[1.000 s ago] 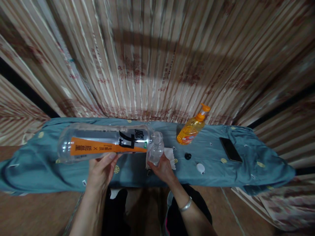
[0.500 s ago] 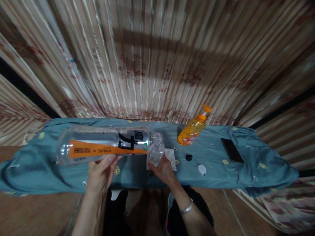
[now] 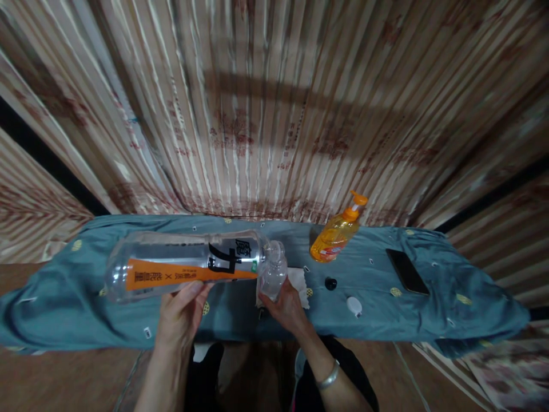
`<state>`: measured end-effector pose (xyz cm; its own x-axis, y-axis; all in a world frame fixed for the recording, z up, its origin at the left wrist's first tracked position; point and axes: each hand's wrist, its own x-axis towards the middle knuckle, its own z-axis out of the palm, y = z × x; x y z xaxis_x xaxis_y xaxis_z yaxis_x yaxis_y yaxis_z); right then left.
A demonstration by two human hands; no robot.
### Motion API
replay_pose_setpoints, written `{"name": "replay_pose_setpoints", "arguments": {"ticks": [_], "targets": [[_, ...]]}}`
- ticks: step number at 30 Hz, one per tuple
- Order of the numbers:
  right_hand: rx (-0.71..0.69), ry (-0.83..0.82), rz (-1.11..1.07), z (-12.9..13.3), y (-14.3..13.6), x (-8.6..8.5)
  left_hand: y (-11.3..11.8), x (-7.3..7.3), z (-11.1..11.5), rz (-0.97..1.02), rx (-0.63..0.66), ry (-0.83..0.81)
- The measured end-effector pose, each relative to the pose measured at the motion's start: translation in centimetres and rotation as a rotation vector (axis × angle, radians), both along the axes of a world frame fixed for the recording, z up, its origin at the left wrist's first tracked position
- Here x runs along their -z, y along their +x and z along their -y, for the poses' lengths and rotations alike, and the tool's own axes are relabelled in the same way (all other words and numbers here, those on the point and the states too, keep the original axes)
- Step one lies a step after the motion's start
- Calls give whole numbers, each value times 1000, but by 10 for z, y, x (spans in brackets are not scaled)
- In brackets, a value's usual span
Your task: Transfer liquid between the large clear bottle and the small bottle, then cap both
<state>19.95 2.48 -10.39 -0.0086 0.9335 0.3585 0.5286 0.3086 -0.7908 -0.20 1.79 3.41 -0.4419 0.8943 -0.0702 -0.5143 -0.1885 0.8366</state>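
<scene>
On blue cloth (image 3: 64, 309): soap dispenser (image 3: 335, 239), phone (image 3: 407, 271), two caps (image 3: 354, 305) nearby.

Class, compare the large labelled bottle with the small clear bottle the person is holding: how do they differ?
The large bottle is far bigger and wears an orange label; the small bottle is bare. The large bottle lies sideways in the left hand; the small bottle stands upright in the right hand. Both are clear plastic, with mouths meeting.

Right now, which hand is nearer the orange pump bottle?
Right. The right hand grips the small clear bottle, left of the orange pump bottle. The left hand holds the large bottle, farther left.
</scene>
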Motion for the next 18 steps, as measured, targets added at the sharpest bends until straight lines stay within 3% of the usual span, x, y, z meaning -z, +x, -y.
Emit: {"name": "replay_pose_setpoints", "arguments": {"ticks": [8,18], "targets": [[-7,-26,-2,1,0,0,5,-3,0,68,-45,-74],[-10,-46,-24,2,0,-3,9,-4,1,120,-61,-42]]}}
